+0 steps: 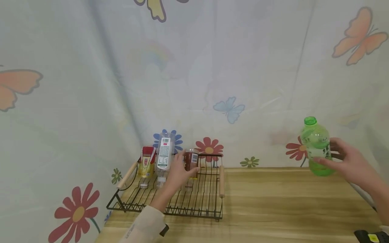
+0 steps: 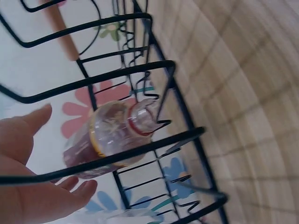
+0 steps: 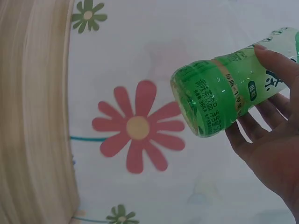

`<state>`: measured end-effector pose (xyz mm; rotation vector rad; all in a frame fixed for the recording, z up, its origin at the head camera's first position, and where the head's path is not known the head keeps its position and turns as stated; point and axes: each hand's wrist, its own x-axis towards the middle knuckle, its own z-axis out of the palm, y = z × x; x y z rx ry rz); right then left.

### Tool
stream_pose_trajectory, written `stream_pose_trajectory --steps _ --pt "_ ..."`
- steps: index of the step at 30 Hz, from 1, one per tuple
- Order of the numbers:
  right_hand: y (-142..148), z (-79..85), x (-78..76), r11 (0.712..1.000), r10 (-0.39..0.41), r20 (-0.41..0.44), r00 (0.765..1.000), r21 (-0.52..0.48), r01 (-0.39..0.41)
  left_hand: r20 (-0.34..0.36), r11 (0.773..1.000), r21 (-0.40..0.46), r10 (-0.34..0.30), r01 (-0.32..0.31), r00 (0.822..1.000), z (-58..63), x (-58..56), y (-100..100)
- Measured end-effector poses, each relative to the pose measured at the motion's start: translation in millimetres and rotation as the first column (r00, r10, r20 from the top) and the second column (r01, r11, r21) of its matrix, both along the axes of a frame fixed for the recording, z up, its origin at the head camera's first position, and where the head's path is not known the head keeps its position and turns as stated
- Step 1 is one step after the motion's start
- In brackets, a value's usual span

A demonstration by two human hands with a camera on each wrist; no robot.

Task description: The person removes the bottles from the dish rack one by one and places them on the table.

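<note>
In the head view my right hand (image 1: pixel 349 162) grips an uncapped green plastic bottle (image 1: pixel 317 140) with its mouth up, raised at the right. The right wrist view shows thumb and fingers round the green bottle (image 3: pixel 210 95), its base facing the camera. My left hand (image 1: pixel 177 172) reaches over the black wire rack (image 1: pixel 209 212) beside a bottle with a brown label (image 1: pixel 192 160), which stands neck down. In the left wrist view the thumb and fingers of the left hand (image 2: pixel 35 172) are spread apart beside that brown-label bottle (image 2: pixel 114 133).
Left of the left hand, a bottle with a red and yellow label (image 1: pixel 147 162) and a clear bottle with a white label (image 1: pixel 164 155) stand neck down in the rack. A wooden table (image 1: pixel 273 202) carries the rack; a patterned curtain (image 1: pixel 258 67) hangs behind.
</note>
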<state>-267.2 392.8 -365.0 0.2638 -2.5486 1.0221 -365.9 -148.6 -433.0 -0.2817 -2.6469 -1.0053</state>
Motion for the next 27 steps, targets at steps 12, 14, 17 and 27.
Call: stream_pose_trajectory --steps 12,14,17,27 --pt "55.5 -42.0 -7.1 0.978 -0.065 -0.054 0.996 -0.203 0.053 0.025 0.999 -0.039 0.031 -0.03 0.999 -7.7 -8.0 -1.0" --pt "62.3 -47.3 -9.0 0.973 -0.089 -0.04 0.995 -0.215 0.078 0.05 0.999 -0.038 0.034 -0.032 0.998 -8.1 -9.4 -1.5" --pt "71.4 -53.4 -11.9 0.968 -0.126 -0.03 0.992 -0.221 0.116 0.08 0.999 -0.035 0.035 -0.032 0.996 -10.8 -12.0 -2.2" --pt "87.4 -81.4 -19.8 0.965 -0.128 0.001 0.992 -0.231 0.125 0.193 0.988 0.151 0.0 -0.03 0.981 -29.5 -15.2 -6.2"
